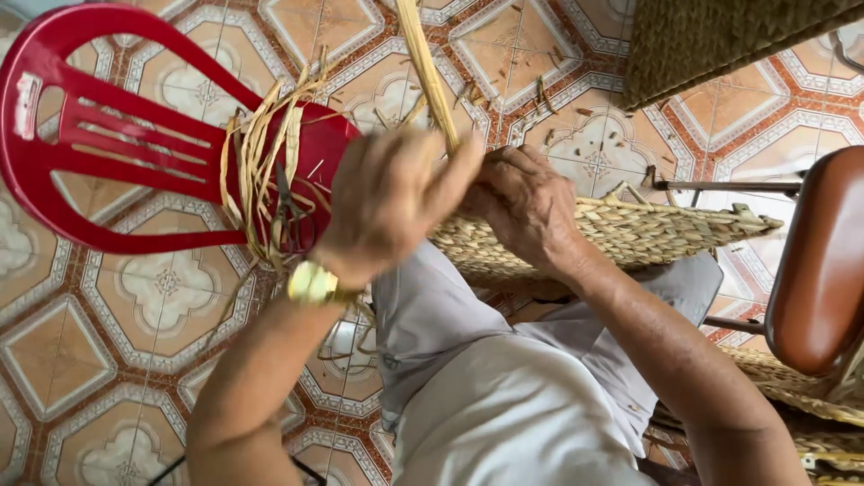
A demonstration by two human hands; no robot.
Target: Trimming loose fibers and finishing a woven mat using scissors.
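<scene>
Hands at weaving: left hand (387,202) clenched round a straw strand (427,72), right hand (522,202) gripping the woven mat (648,234) edge, where steady tension would likely keep the plait tight.

Patterned floor tiles (135,297) in orange, cream and red-brown cover the ground, scattered with small straw scraps. A red plastic chair (99,135) stands at left, a brown padded seat (823,261) on a metal frame at right.
</scene>
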